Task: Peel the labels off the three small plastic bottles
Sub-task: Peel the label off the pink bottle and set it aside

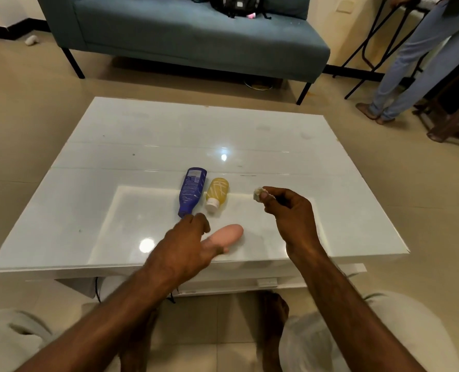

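Note:
Three small bottles lie on the white glass table [142, 146]. The purple bottle [192, 190] still carries a printed label. Beside it on the right lies the yellow bottle [216, 193] with a white cap. The pink bottle [229, 234] lies nearest me, bare of any label on the side I see. My left hand [188, 245] hovers over the pink bottle's near end, fingers spread, touching or just above it. My right hand [284, 208] is raised to the right, pinching a crumpled whitish scrap of label [257, 194] between thumb and fingertip.
A blue sofa [196, 36] with a black bag stands beyond the table. Another person's legs [410, 71] and dark stools are at the far right. My knees sit under the table's near edge [169, 267]. Tiled floor surrounds the table.

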